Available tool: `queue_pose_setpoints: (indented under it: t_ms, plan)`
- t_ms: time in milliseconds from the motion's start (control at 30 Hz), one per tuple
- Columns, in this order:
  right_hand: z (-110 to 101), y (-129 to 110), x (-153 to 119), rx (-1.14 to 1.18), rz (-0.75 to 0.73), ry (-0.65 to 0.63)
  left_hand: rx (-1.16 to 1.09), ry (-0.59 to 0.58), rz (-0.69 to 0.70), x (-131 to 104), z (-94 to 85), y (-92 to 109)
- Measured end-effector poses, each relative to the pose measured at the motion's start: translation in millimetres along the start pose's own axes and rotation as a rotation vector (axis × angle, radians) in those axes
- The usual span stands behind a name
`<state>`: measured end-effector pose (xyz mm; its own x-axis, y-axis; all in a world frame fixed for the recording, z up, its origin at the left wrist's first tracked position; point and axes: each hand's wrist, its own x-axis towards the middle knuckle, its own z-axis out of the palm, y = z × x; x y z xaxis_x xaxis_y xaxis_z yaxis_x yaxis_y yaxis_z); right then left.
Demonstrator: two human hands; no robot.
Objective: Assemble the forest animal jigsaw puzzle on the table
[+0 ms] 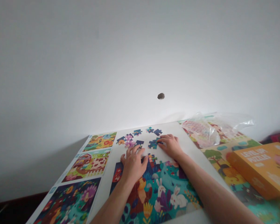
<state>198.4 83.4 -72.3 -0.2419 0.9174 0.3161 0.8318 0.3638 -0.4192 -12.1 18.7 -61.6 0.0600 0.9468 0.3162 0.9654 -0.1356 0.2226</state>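
Observation:
A partly assembled jigsaw puzzle with rabbits, a brown animal and flowers lies in front of me. Over its upper left part reaches my left hand, fingers apart, fingertips at a loose dark blue piece. My right hand is beyond the puzzle's top edge, its thumb and fingers closed around the edge of a teal-and-blue puzzle piece. Pink and purple pieces lie to the left. Further back are a blue piece, a teal piece and a dark piece.
Picture sheets line the white table's left side. On the right, a crumpled clear plastic bag and an orange puzzle box rest on other printed pictures. A white wall with a hole stands behind.

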Motion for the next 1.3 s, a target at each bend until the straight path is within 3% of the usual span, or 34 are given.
queue_pose_setpoints:
  t_ms: [167, 367, 467, 567, 733, 800, 1300]
  plan:
    - [-1.0, 4.3, 1.2, -0.037, 0.137, 0.062, -0.079, -0.056, 0.151, -1.6, -0.5, 0.3]
    - [1.5, -3.5, -1.8, 0.032, -0.139, -0.038, -0.142, -0.112, 0.295, -3.3, -4.0, 2.2]
    - [1.6, -5.1, -1.9, 0.04, -0.161, -0.059, -0.156, -0.124, 0.303, -3.7, -6.4, 4.0]
    - [0.6, -4.2, -1.1, 0.042, -0.134, -0.044, -0.137, -0.08, 0.246, -2.8, -6.0, 4.3]
    - [0.8, -3.1, -0.5, 0.063, -0.106, -0.041, 0.014, 0.049, -0.067, 0.7, -0.7, -0.8]
    - [1.0, -3.4, -0.4, 0.076, -0.096, -0.044, 0.06, 0.055, -0.13, 1.6, 1.0, -2.9]
    - [0.1, -3.7, -1.7, 0.128, -0.109, -0.033, 0.022, 0.005, -0.107, 2.3, -1.5, -0.7]
